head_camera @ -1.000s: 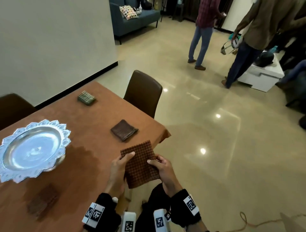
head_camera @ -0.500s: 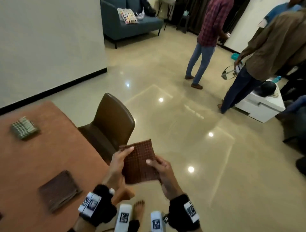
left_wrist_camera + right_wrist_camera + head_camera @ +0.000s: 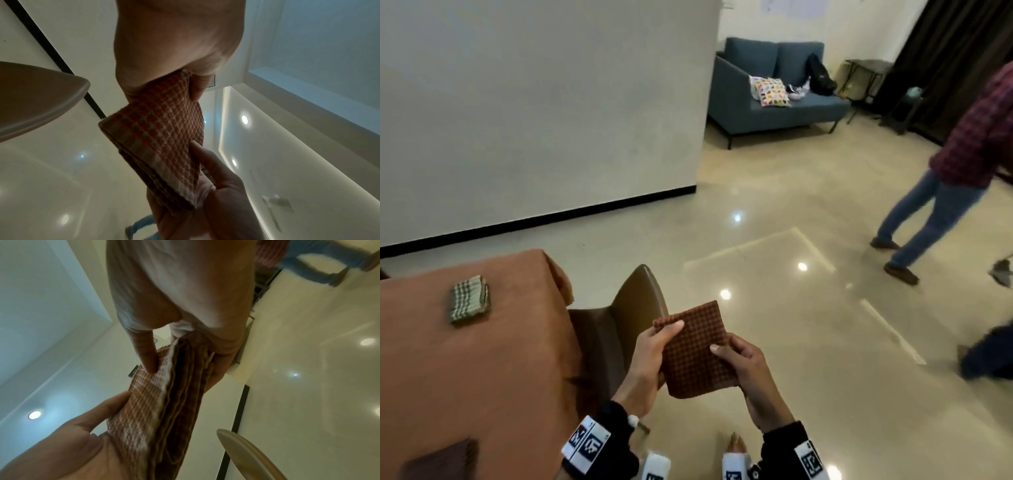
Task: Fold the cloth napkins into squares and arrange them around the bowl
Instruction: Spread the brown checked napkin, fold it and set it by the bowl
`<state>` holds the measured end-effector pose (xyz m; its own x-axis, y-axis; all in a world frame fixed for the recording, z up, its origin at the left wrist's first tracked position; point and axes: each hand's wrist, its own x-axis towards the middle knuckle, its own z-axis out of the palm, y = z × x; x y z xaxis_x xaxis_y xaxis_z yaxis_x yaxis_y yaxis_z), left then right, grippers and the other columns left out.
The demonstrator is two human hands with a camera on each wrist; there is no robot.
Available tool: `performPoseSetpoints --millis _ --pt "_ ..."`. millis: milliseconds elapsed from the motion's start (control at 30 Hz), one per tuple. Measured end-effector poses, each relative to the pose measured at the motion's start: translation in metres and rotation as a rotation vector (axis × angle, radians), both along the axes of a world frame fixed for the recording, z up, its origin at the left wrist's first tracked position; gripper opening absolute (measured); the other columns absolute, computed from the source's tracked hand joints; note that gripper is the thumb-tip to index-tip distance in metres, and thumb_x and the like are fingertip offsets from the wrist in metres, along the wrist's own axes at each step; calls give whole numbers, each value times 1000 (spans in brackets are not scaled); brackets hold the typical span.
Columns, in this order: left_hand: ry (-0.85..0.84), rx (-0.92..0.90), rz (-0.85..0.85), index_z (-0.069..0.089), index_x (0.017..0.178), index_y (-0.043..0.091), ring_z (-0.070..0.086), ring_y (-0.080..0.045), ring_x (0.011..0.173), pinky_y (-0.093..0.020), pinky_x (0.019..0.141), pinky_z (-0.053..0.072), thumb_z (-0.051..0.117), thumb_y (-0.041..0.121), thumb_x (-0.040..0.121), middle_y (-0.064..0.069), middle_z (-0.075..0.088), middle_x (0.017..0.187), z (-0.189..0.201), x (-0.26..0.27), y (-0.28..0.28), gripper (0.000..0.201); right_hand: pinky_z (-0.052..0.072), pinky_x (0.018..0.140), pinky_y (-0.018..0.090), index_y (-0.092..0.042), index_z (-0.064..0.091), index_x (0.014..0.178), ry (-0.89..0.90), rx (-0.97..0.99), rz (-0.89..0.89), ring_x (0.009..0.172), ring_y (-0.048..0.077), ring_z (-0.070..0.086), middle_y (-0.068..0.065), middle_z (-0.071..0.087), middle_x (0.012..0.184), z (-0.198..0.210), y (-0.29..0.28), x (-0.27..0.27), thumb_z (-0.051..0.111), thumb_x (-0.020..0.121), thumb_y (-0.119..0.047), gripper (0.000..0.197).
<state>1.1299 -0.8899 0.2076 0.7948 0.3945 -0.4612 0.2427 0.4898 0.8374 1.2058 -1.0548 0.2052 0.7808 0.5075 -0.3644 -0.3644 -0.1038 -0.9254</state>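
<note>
Hands: left hand (image 3: 650,363) and right hand (image 3: 746,373) each pinch one folded checked napkin (image 3: 693,353)
Edges: table (image 3: 482,359) edge left of hands
Count: two more napkins (image 3: 469,299) lie there

Ahead of you: a blue sofa (image 3: 774,99) against the far wall, a patterned cushion (image 3: 769,91) on its seat.
To your right: a person in jeans (image 3: 941,192) on the glossy floor (image 3: 774,274).
Beside you: a brown chair (image 3: 626,329) at the orange tablecloth (image 3: 482,359).
</note>
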Motion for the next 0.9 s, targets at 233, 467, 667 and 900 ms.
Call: performPoseSetpoints --millis 233,467,667,900 --pt "41 -11 402 73 115 2 70 -40 108 -61 101 54 66 34 94 -18 76 111 10 118 8 39 62 84 39 -8 76 120 47 59 290 109 28 75 11 79 115 5 35 152 63 103 -19 24" --pt "55 -51 742 72 118 6 73 -38 105 -57 96 57 63 38 99 -17 76 113 17 201 59 39 60 93 45 -11 78 120 90 47 617 112 30 74 11 78 119 3 130 272 61 104 -24 27" --pt "-35 -265 898 72 120 8 72 -37 107 -46 85 60 58 42 101 -16 76 114 1 248 134 42 59 89 41 -9 80 115 144 -12 863 108 29 75 16 77 118 -9 236 349 66 98 -16 24" --pt "-166 -305 1084 70 125 10 68 -33 118 -51 107 52 55 37 104 -13 75 120 1 309 224 37 56 91 48 4 76 114 171 -84 997 102 35 72 27 75 117 -10 377 428 79 77 -20 45"
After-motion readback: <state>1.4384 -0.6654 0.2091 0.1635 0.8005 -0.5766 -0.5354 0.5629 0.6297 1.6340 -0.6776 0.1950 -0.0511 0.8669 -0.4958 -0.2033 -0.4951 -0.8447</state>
